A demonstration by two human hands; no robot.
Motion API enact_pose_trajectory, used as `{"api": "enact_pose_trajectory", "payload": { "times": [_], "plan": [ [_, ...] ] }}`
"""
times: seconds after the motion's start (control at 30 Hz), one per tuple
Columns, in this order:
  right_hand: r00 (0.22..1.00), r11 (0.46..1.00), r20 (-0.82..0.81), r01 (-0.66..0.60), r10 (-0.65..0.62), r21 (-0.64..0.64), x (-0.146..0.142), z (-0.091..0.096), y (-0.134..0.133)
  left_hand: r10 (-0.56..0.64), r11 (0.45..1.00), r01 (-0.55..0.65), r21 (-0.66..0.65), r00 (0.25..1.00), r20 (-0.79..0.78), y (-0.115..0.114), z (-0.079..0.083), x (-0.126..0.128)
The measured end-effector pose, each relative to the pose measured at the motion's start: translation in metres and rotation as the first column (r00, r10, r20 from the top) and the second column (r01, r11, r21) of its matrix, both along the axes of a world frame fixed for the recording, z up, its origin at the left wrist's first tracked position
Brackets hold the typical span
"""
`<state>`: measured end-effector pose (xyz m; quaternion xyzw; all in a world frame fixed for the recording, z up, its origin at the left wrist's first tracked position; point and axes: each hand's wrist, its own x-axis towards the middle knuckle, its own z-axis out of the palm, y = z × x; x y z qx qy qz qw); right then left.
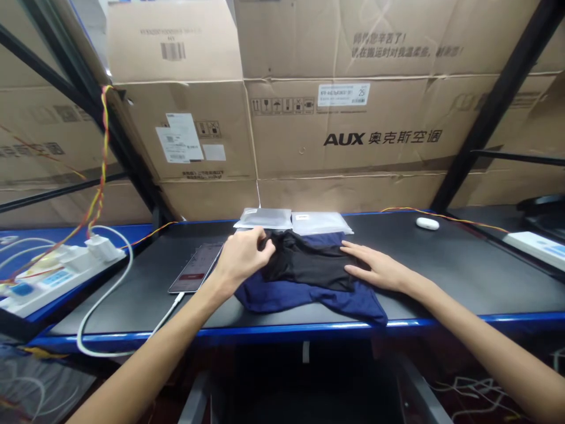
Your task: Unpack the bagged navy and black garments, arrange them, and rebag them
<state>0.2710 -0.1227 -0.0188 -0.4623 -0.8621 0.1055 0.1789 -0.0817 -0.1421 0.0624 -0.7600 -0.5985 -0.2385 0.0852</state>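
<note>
A black garment point(309, 266) lies on top of a navy blue garment point(304, 294) in the middle of the black table point(441, 271). My left hand point(241, 258) pinches the black garment's upper left corner, fingers closed on the cloth. Flat on the black garment's right edge rests my right hand point(375, 268), its fingers stretched out. Just behind the clothes lie two clear plastic bags point(293, 221), side by side.
A phone point(196, 268) on a white cable point(106, 306) lies left of my left hand. White power strips point(53, 274) with chargers sit at far left. A small white case point(427, 223) lies back right. Cardboard boxes point(344, 129) wall the back; black shelf struts point(494, 106) cross both sides.
</note>
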Motion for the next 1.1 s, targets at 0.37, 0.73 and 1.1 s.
{"api": "enact_pose_trajectory", "payload": {
  "times": [0.37,0.73,1.1],
  "plan": [
    [1.000,1.000,-0.008,0.001,-0.001,0.007,0.001,-0.001,0.001,0.105,0.959,-0.155,-0.237,0.972,-0.212,0.008,-0.027,-0.061],
    [0.994,0.989,-0.085,-0.055,0.067,0.136,-0.003,0.005,-0.003,-0.226,0.960,0.209,-0.187,0.972,-0.071,0.041,-0.035,-0.053],
    [0.872,0.998,-0.488,-0.021,0.048,0.059,-0.008,0.024,-0.022,-0.437,0.872,0.486,-0.051,0.823,0.362,0.016,-0.009,-0.057]
  ]
}}
